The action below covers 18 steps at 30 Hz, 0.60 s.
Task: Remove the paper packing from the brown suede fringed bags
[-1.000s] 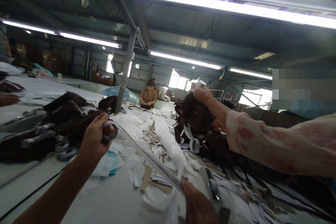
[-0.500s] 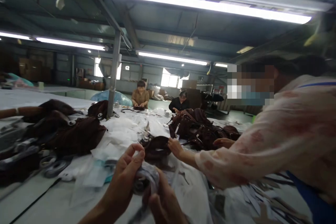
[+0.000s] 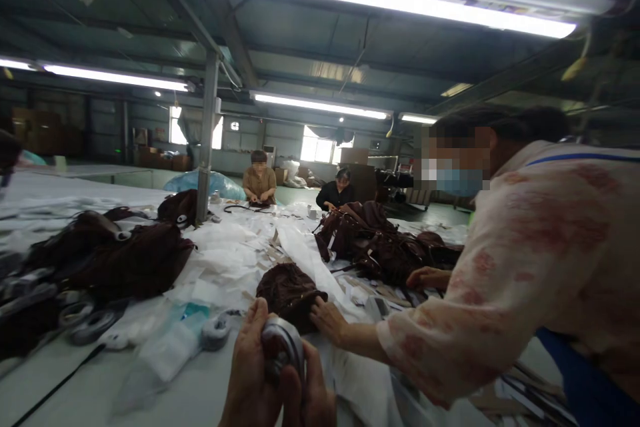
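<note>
A rolled-up grey strip (image 3: 283, 340), coiled into a ring, is between my two hands at the lower middle. My left hand (image 3: 250, 360) is closed against its left side, thumb and fingers pointing up. Around the right side and lower front, my right hand (image 3: 310, 373) grips the same coil. Whether the strip is fabric or plastic I cannot tell. Just beyond my fingers sits a dark brown bag (image 3: 285, 290), gathered and soft, with a co-worker's hand (image 3: 330, 320) on its right side. A similar grey roll (image 3: 216, 331) lies on the table to the left.
A heap of brown bags (image 3: 135, 260) and more grey rolls (image 3: 93, 327) lie left. Another brown pile (image 3: 370, 233) is at right, near a leaning co-worker (image 3: 540, 247). White sheets (image 3: 225, 240) cover the table around a metal post (image 3: 206, 147). Two people sit farther back.
My left fingers have come down from a raised pinch to the coil's side, and the coil now shows as a neat ring. The co-worker's hand and brown bag have moved slightly nearer.
</note>
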### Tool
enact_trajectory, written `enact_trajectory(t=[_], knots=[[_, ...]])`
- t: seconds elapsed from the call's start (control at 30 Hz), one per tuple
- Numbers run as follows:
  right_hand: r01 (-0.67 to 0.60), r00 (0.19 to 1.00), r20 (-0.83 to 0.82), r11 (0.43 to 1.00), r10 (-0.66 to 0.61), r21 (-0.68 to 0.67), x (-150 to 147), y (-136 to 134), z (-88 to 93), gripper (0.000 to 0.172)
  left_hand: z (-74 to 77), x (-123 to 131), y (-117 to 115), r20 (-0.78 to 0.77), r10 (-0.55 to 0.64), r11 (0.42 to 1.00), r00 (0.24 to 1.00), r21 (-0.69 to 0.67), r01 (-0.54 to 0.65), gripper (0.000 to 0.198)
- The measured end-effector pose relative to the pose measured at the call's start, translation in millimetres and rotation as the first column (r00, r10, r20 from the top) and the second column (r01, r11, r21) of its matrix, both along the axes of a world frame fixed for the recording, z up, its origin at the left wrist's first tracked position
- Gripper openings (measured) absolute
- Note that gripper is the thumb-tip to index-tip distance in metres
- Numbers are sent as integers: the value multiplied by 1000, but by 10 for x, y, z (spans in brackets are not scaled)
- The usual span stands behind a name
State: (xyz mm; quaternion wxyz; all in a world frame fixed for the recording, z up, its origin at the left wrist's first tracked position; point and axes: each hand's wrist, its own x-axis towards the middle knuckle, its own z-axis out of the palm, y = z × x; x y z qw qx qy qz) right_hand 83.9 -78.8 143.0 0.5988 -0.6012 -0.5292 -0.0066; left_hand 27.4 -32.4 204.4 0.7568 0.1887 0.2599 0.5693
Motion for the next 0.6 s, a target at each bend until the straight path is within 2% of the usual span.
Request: enact_trajectory(t=[0.13,0.27,0.33,0.4,0.43,0.5,0.57,0.6], knots=[[69,984,166,997,-64,-26,69,-1,-116,47,-101,62,-45,8,37,998,999,-59,-36,29],[217,907,370,976,-200,-5,196,-17,-204,46,-262,132,-57,-102,61,998,993,-11,-62,39],[224,883,423,975,-203,1,302,-36,-221,46,-317,129,-22,-190,9,998,982,64,4,51],[183,846,509,983,-160,3,418,-63,-213,48,-306,62,34,-309,-50,960,950,248,131,56],[150,817,564,989,-122,-2,471,-79,-197,48,-272,5,62,-392,-61,902,918,373,219,54],[63,747,664,998,-29,-27,554,-115,-145,47,-166,-128,99,-593,-12,705,805,566,428,43],[-22,698,713,997,65,-69,601,-151,-67,45,-54,-232,106,-751,87,518,655,595,614,26],[-59,694,712,994,105,-89,614,-165,-21,43,-12,-259,100,-791,115,467,601,577,670,20]])
